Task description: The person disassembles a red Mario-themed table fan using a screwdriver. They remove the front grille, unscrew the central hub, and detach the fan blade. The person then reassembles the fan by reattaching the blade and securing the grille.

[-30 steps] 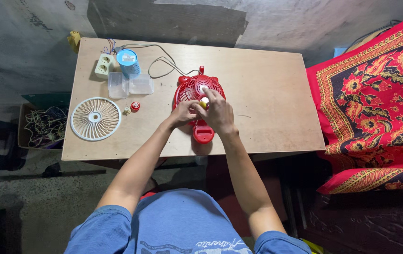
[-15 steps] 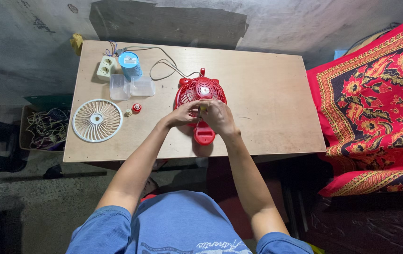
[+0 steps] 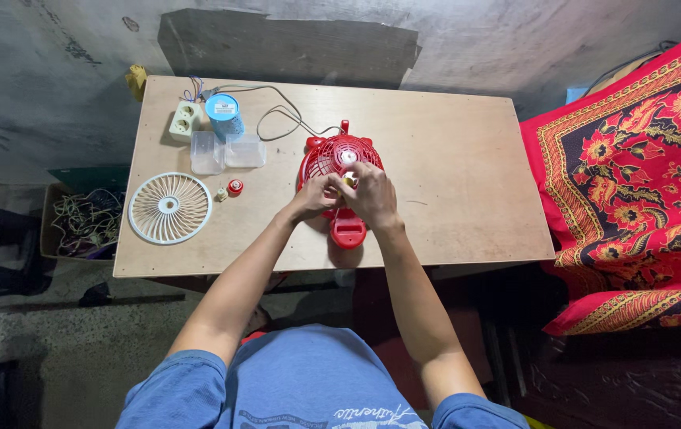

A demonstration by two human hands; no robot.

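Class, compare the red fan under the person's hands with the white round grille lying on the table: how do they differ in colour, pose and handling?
The red fan is red; the white grille is white. The fan keeps its base and lies in the middle of the table; the grille is a loose part lying flat near the left edge. The left hand and right hand rest on the fan; nothing touches the grille. Both have round, slotted faces.

A cylindrical container [image 3: 225,116] with a blue label and pale lid stands upright at the table's far left, just beside a white socket block [image 3: 185,121]. Two clear plastic boxes [image 3: 228,151] lie directly before it.
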